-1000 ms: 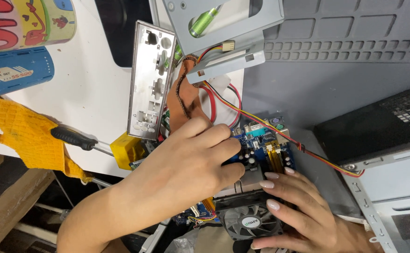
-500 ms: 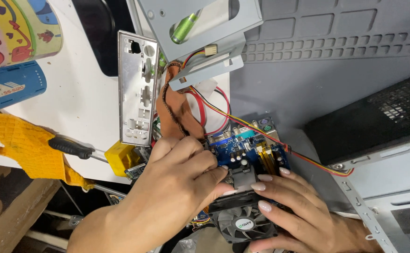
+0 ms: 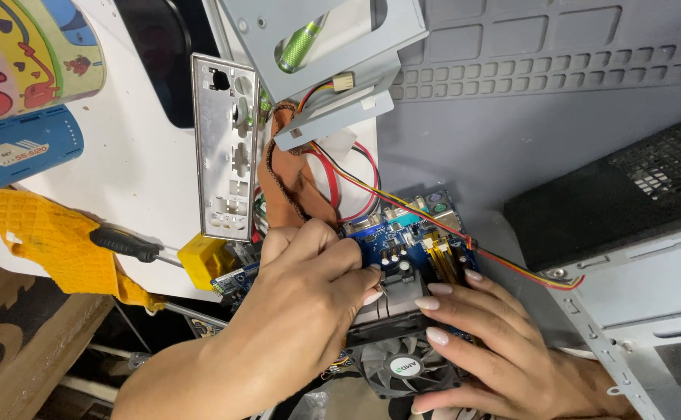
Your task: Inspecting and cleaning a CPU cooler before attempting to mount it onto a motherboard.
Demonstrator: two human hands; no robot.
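Left hand hides part of blue motherboard, fingertips pinched on small clip; right hand fingers spread, steadying cooler fan.

Single head-worn camera, looking steeply down at close range.

The view faces a blue motherboard at lower centre, with the left hand entering from the bottom-left and the right hand from the bottom-right. A white table fills the upper left; a grey computer case fills the right. No second view overlaps it.
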